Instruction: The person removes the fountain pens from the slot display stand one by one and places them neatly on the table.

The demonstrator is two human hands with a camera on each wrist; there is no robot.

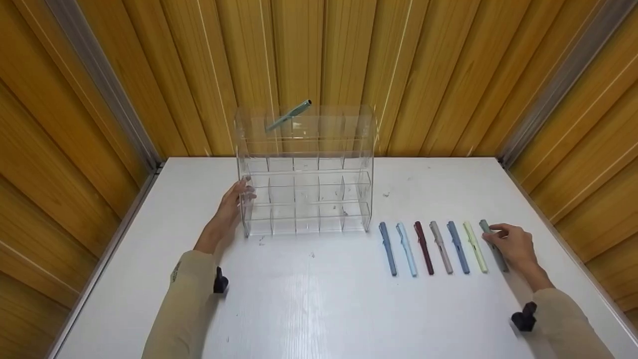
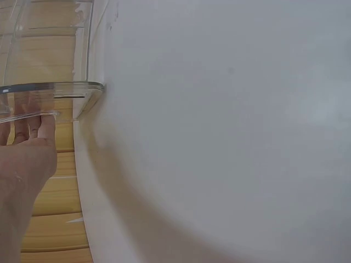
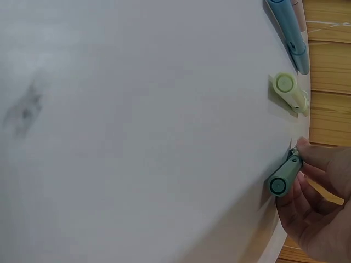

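A clear acrylic pen rack (image 1: 306, 194) with several compartments stands upright on the white table. My left hand (image 1: 235, 197) holds its left side wall; in the left wrist view some fingers (image 2: 34, 125) show through the clear plastic, and the thumb is hard to make out. A teal pen (image 1: 289, 115) leans diagonally in the rack's top tier. Over on the right, my right hand (image 1: 513, 247) pinches a dark green pen (image 1: 495, 247) between thumb and fingers, at the right end of a row of pens. The right wrist view shows this green pen end-on, still near the tabletop.
Left of the held pen lie a pale yellow-green pen (image 1: 476, 247), a blue pen (image 1: 458, 248), a grey pen (image 1: 441, 248), a dark red pen (image 1: 423, 248), a light blue pen (image 1: 406, 249) and a slate blue pen (image 1: 388, 249). Wood-patterned walls (image 1: 438, 75) enclose the table (image 1: 309, 304).
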